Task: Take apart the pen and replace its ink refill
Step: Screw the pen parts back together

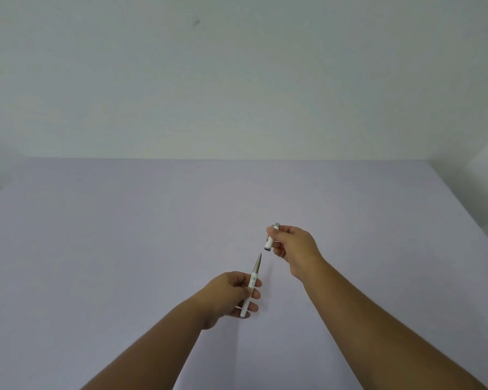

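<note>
A pale wall (237, 74) fills the upper part of the frame. Below it a lavender table (96, 249) spans the lower part, its far edge running across just above the middle.

Two bare forearms reach in from the bottom edge toward the centre. The left hand (228, 294), a little below centre, is closed around the pen (252, 285), fingers wrapped over the white barrel. The pen tilts up and to the right, its grey tapered tip pointing toward the upper right, its back end showing below the fingers. It is held above the table.

The right hand (293, 249), right of centre and higher, pinches the cap (271, 238) between thumb and fingers. The cap is white with a metal end at its top, and its open mouth faces down and left. Cap and pen tip are close but apart, roughly in line.
</note>
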